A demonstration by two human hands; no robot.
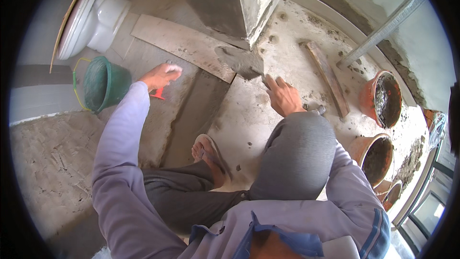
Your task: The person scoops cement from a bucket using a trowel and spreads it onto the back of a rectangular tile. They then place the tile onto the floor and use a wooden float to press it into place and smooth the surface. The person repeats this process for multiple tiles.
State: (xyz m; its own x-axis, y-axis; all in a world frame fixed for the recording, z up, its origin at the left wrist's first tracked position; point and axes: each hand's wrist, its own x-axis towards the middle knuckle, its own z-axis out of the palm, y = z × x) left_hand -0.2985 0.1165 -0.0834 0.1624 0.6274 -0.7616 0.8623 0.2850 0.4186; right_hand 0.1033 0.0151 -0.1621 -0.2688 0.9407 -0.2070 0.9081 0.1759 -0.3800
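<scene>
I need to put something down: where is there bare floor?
Pale floor between the sandaled foot and the right hand is mostly bare; so is the rough patch nearer than the green bucket. The right is crowded: orange buckets, wooden plank.

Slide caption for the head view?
Right hand beside gray mortar at the foot of a column, left hand by a red object.

Two hands (162, 76) (286, 98), one toilet (101, 21), one green bucket (119, 85).

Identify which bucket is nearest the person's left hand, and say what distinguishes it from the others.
It is the green bucket, just left of the left hand; the other buckets, orange to tan, are over on the person's right.
</scene>
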